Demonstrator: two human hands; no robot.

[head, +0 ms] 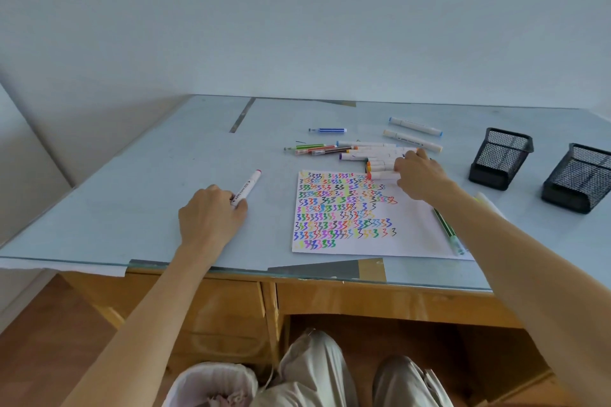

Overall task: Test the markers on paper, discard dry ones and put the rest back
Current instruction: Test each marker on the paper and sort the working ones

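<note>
A white sheet of paper [410,235] covered with rows of coloured squiggles lies on the desk. My left hand [211,218] grips a white marker with a red cap [247,187], which lies on the desk left of the paper. My right hand [420,175] reaches over the top of the paper and its fingers close on a white marker with an orange-red cap [382,174] at the near edge of a pile of markers [367,152]. A green pen [448,230] lies along the paper's right side, partly under my right forearm.
Two black mesh pen holders [501,158] [578,178] stand at the right of the glass-topped desk [132,208]. Loose markers [415,126] and a blue pen [327,130] lie behind the pile. A white bin [211,383] sits on the floor by my knees.
</note>
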